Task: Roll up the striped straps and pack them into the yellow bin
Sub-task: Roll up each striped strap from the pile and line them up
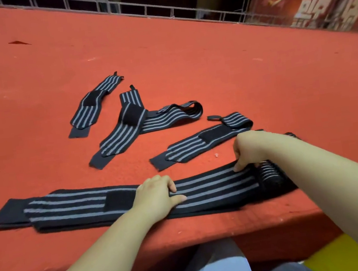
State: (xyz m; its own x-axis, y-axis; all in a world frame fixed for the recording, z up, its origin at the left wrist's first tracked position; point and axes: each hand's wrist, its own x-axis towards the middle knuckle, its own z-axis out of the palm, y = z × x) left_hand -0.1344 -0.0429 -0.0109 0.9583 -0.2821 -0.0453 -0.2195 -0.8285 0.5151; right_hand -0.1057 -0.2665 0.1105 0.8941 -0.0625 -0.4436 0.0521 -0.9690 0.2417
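At the near right corner, below the desk edge, a slice of the yellow plastic bin (339,257) is seen; its inside is largely hidden, though something dark and striped shows beside it, too cropped to identify.

On the near edge of the red felt-covered desk (163,57) the long black elastic strap with grey lengthwise stripes (214,187) is laid flat, a fuzzy black fastening patch sewn on towards its left end. The left hand (158,193) is rested on the middle of the strap, fingers nearly straight, pressing it down. The right hand (247,151) is curled over the strap's right end, where the fingertips pinch the bunched first turn of a roll.

The step in hand is judged to be the start of rolling. It would be done well if the edges were kept aligned, the webbing held taut by the left hand, and the roll turned tightly towards the patch so that it can be fastened shut.

Farther off, three shorter folded straps of the same striped weave (126,124) lie loose and well apart from the bin, each soft, flat and limp. Beyond the desk a wire grid fence (156,8) is visible.
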